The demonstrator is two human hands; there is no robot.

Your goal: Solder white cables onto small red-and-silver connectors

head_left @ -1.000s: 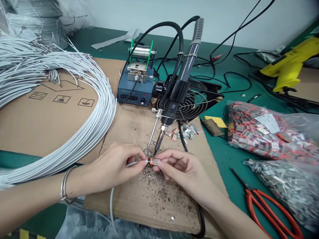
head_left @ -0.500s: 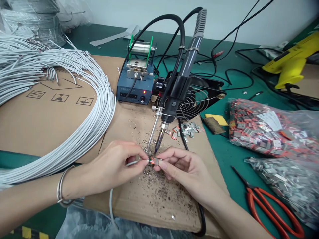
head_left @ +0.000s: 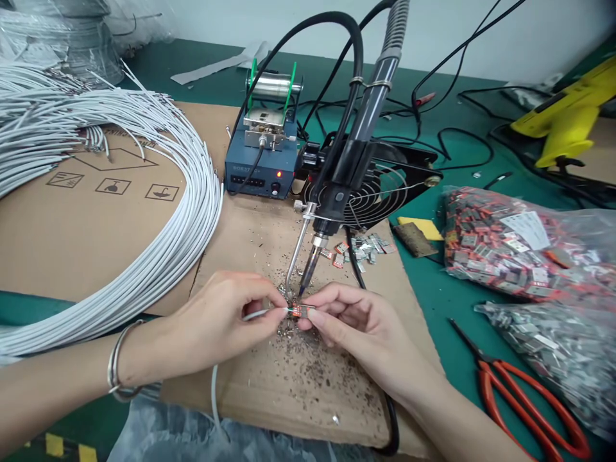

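Note:
Between thumb and forefinger, my left hand [head_left: 240, 314] pinches a white cable [head_left: 255, 315] close to its stripped end. My right hand [head_left: 359, 324] holds a small USB connector [head_left: 302, 311] with an orange-red board and a metal shell. The thin wires of the cable meet the board end of the connector. Just above them stands a soldering iron [head_left: 310, 266] fixed in a holder, its dark tip pointing down. A bent metal solder feed tube [head_left: 297, 250] ends beside that tip. Whether the tip touches the wires is too small to tell.
Behind is a blue solder feeder [head_left: 260, 173] with a solder reel [head_left: 272, 86]. A black fan [head_left: 375, 199] sits behind the iron. Cable bundles [head_left: 192, 218] lie left. At right are bags of connectors [head_left: 510, 250] and metal shells [head_left: 553, 359], and red-handled scissors [head_left: 524, 398].
The view has shifted slightly. Both hands keep the cable and connector together under the iron tip, with hardly any visible movement.

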